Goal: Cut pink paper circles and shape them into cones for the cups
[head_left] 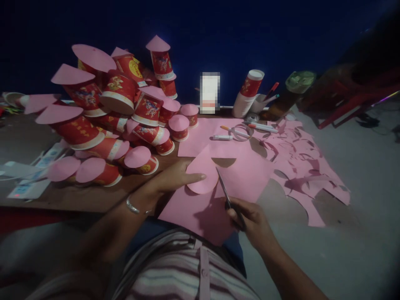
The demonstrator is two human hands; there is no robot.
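Note:
My left hand pinches a partly cut pink paper circle, thumb on top of it. My right hand is closed on the handles of scissors, whose blades point up into the pink paper sheet at the circle's right edge. The sheet lies over my lap and the edge of a low brown table. A silver bangle sits on my left wrist.
A heap of red paper cups capped with pink paper cones fills the table's left. Markers, a tape ring and a stack of cups lie beyond the sheet. Pink paper scraps cover the floor at right.

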